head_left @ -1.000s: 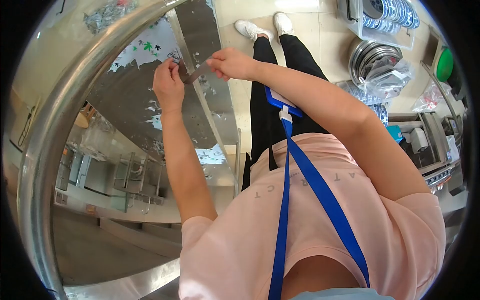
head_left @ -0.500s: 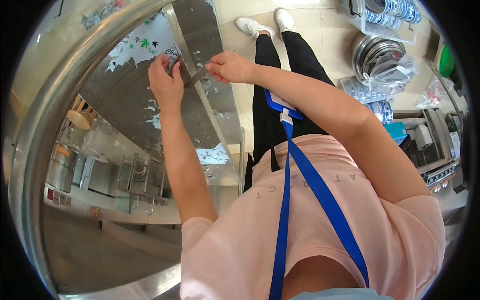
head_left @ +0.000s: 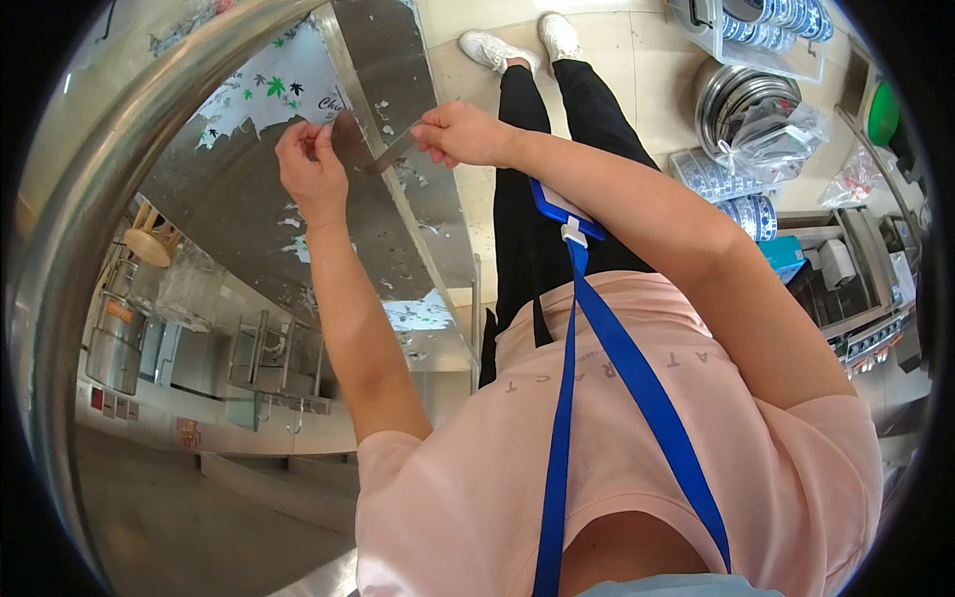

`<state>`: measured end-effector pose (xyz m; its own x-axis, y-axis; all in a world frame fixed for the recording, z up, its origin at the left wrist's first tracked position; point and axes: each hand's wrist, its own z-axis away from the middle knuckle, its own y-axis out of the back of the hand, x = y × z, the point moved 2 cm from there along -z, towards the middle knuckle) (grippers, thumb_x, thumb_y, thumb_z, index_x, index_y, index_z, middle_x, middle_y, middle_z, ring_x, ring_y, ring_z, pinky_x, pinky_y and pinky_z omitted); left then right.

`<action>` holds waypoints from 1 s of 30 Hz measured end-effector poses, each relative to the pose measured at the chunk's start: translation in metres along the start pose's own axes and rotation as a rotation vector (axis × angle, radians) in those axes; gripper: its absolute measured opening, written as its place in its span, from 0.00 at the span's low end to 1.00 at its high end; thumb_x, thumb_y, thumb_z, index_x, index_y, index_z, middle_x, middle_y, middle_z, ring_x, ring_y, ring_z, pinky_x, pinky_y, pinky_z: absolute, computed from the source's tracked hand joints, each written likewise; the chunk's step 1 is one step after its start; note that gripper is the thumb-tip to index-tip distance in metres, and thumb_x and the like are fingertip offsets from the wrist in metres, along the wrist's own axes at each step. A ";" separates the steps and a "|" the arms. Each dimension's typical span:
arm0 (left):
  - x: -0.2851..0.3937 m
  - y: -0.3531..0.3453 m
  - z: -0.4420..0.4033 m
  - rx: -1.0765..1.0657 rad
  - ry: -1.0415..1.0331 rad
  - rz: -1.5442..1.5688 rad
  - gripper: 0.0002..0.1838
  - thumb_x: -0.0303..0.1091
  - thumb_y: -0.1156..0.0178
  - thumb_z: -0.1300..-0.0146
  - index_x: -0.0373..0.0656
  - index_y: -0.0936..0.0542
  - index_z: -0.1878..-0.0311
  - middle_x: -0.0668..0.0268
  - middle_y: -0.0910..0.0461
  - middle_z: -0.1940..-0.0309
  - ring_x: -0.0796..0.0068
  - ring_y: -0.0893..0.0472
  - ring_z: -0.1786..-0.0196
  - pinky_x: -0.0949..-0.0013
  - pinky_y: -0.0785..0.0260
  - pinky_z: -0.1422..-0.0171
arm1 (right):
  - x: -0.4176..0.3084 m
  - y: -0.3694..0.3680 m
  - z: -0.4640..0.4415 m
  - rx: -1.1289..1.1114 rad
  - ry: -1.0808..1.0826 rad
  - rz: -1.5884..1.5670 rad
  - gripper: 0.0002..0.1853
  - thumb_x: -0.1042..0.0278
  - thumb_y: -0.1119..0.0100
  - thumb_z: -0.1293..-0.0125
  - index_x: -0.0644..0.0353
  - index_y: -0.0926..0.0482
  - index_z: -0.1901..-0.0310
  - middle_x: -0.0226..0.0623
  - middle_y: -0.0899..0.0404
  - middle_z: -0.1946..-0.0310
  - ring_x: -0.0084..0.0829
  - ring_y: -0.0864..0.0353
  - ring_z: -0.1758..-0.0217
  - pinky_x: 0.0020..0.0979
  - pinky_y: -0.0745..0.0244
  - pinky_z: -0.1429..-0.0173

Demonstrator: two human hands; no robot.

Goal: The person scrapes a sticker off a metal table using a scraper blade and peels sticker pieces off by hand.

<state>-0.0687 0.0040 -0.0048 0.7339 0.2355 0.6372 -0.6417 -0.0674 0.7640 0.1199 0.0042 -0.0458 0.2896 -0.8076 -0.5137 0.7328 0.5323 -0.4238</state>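
Observation:
In the head view, my right hand (head_left: 463,134) is closed on one end of a thin flat metal blade (head_left: 395,151). The blade's far end rests at the raised edge of a steel surface (head_left: 373,224). My left hand (head_left: 313,174) is curled over that surface, thumb against the fingers; anything between them is hidden. Just beyond its fingertips lies a torn white sticker sheet (head_left: 261,92) with green and dark leaf prints and black lettering. Ragged white scraps (head_left: 423,312) cling to the steel lower down.
A curved metal rail (head_left: 45,289) runs along the left. On the floor at right are stacked steel trays (head_left: 741,104), plastic-wrapped items, and blue-and-white bowls (head_left: 781,22) in a clear bin. A wooden stool (head_left: 149,246) stands at left.
My left hand has drawn back slightly from the sheet, towards the left and down, and its thumb has closed in to the fingers. My right hand keeps the blade in nearly the same place.

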 end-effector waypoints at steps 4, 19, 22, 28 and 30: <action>-0.005 0.001 -0.002 -0.009 0.106 0.141 0.13 0.27 0.43 0.48 0.36 0.33 0.60 0.64 0.28 0.70 0.78 0.28 0.70 0.76 0.33 0.65 | 0.000 0.001 -0.001 -0.002 0.011 -0.004 0.16 0.61 0.56 0.40 0.68 0.26 0.71 0.36 0.26 0.80 0.25 0.26 0.77 0.25 0.28 0.72; 0.024 0.010 -0.017 -0.245 -0.155 -0.291 0.19 0.29 0.38 0.54 0.37 0.30 0.58 0.62 0.27 0.69 0.70 0.26 0.66 0.72 0.34 0.62 | -0.005 -0.006 -0.009 -0.021 0.034 -0.003 0.16 0.61 0.56 0.40 0.67 0.27 0.72 0.36 0.25 0.80 0.25 0.28 0.81 0.26 0.30 0.73; 0.018 0.009 -0.014 -0.265 -0.160 -0.303 0.16 0.29 0.39 0.53 0.38 0.30 0.60 0.62 0.26 0.73 0.68 0.26 0.71 0.70 0.33 0.66 | -0.004 -0.004 -0.009 -0.020 0.041 0.001 0.16 0.61 0.56 0.41 0.67 0.27 0.72 0.36 0.25 0.81 0.25 0.27 0.80 0.26 0.30 0.73; 0.009 0.012 -0.013 -0.181 -0.198 -0.243 0.12 0.29 0.40 0.52 0.39 0.29 0.65 0.63 0.26 0.74 0.68 0.26 0.73 0.70 0.33 0.69 | -0.010 -0.001 -0.010 0.009 0.027 0.013 0.16 0.61 0.56 0.41 0.68 0.27 0.73 0.37 0.26 0.81 0.25 0.26 0.79 0.27 0.29 0.72; 0.014 0.014 -0.013 -0.137 -0.248 -0.225 0.10 0.30 0.41 0.51 0.39 0.30 0.66 0.62 0.27 0.76 0.66 0.27 0.74 0.69 0.34 0.70 | -0.010 -0.002 -0.010 0.006 0.025 -0.025 0.16 0.62 0.56 0.41 0.68 0.27 0.73 0.37 0.26 0.80 0.25 0.27 0.79 0.26 0.29 0.72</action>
<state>-0.0702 0.0193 0.0131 0.8813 -0.0138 0.4723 -0.4692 0.0938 0.8781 0.1099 0.0136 -0.0472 0.2560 -0.8140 -0.5214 0.7431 0.5107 -0.4325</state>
